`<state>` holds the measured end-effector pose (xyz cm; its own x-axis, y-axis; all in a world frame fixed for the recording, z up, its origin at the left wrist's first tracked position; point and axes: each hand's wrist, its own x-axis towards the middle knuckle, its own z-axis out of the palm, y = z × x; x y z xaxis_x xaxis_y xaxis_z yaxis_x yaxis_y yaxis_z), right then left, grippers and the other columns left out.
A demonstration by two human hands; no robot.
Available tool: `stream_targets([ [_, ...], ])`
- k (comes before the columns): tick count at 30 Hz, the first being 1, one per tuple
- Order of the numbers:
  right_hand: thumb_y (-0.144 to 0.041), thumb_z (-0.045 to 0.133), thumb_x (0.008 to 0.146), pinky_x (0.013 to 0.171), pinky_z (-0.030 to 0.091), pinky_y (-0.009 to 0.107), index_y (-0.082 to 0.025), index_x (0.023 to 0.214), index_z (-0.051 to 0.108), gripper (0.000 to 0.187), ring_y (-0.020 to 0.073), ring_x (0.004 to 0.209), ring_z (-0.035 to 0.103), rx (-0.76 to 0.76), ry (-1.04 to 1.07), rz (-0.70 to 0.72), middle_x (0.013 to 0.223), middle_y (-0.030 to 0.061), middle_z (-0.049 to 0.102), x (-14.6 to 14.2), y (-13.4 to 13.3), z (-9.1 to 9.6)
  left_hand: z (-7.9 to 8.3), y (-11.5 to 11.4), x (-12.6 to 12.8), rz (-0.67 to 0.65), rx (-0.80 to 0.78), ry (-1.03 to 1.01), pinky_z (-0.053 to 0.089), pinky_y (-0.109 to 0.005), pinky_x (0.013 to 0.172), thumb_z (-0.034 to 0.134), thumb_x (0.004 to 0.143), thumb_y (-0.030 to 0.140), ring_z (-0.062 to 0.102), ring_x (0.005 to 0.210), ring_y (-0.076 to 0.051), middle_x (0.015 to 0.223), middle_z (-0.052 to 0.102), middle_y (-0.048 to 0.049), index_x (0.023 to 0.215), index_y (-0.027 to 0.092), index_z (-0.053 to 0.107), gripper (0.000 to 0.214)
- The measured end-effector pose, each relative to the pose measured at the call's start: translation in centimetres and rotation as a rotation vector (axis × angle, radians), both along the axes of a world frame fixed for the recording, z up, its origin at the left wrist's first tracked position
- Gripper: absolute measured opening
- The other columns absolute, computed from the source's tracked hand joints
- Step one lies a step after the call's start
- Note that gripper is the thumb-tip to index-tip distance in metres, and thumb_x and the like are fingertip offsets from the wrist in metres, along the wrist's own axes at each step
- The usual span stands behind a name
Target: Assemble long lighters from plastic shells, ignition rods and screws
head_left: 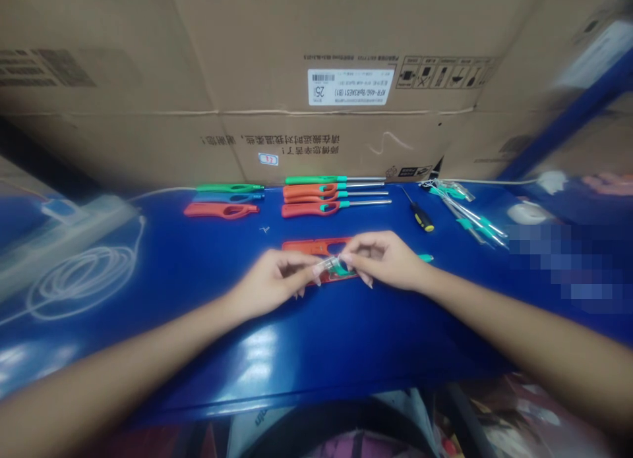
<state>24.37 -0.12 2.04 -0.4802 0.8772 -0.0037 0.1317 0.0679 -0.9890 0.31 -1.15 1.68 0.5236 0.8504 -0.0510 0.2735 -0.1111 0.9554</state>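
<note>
A small clear plastic lighter tank (326, 265) is held level between both hands over the table. My left hand (274, 280) pinches its left end between thumb and fingers. At the other end, the fingertips of my right hand (388, 260) are closed around its tip, which they partly hide. Just beneath and behind the hands lie opened orange lighter casing halves (301, 247), with teal parts showing between the fingers. A teal-ended piece (425, 257) pokes out past my right hand.
Stick lighters with metal rods (336, 207) lie in a row behind. Lighter handles (222, 210) are stacked to their left. A screwdriver (420, 215) and loose rods (477, 221) lie to the right. A coiled white cable (84, 273) and power strip (74, 234) are left; a cardboard box (257, 69) stands behind.
</note>
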Motion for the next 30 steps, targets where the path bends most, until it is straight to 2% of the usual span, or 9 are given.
stream_targets([
  [11, -0.048, 0.077, 0.080, 0.040, 0.046, 0.018, -0.013, 0.084, 0.065, 0.037, 0.0067, 0.041, 0.053, -0.020, -0.003, -0.009, 0.054, -0.0041, 0.059, 0.0, -0.1, -0.2, -0.3, 0.0, -0.1, -0.007, 0.018, 0.022, 0.047, -0.017, 0.051, 0.066, 0.092, 0.038, 0.056, 0.055, -0.009, 0.080, 0.076, -0.0059, 0.110, 0.015, 0.077, 0.031],
  [17, -0.046, 0.074, 0.083, 0.041, 0.043, 0.018, -0.014, 0.083, 0.065, 0.033, 0.0061, 0.042, 0.052, 0.036, -0.025, -0.027, 0.056, -0.0033, 0.059, -0.1, -0.4, -0.5, -0.4, 0.0, 0.0, -0.041, 0.046, 0.021, 0.044, -0.017, 0.050, 0.064, 0.093, 0.039, 0.054, 0.055, -0.008, 0.078, 0.074, -0.0070, 0.099, 0.012, 0.078, 0.031],
  [25, -0.048, 0.075, 0.082, 0.042, 0.046, 0.019, -0.015, 0.082, 0.064, 0.035, 0.0068, 0.043, 0.052, 0.027, -0.012, 0.003, 0.055, -0.0043, 0.059, -0.1, -0.3, 0.0, 0.5, 0.0, 0.0, -0.007, -0.025, 0.014, 0.048, -0.019, 0.051, 0.066, 0.091, 0.036, 0.056, 0.054, -0.009, 0.075, 0.073, -0.0050, 0.111, 0.012, 0.076, 0.033],
  [30, -0.051, 0.074, 0.081, 0.037, 0.046, 0.019, -0.014, 0.093, 0.067, 0.040, 0.0074, 0.042, 0.052, -0.014, -0.018, -0.025, 0.057, -0.0034, 0.060, 0.0, -0.1, 0.0, 1.0, 0.1, -0.5, 0.029, -0.023, 0.020, 0.052, -0.021, 0.054, 0.068, 0.089, 0.033, 0.059, 0.053, -0.010, 0.067, 0.070, -0.0016, 0.109, 0.011, 0.073, 0.030],
])
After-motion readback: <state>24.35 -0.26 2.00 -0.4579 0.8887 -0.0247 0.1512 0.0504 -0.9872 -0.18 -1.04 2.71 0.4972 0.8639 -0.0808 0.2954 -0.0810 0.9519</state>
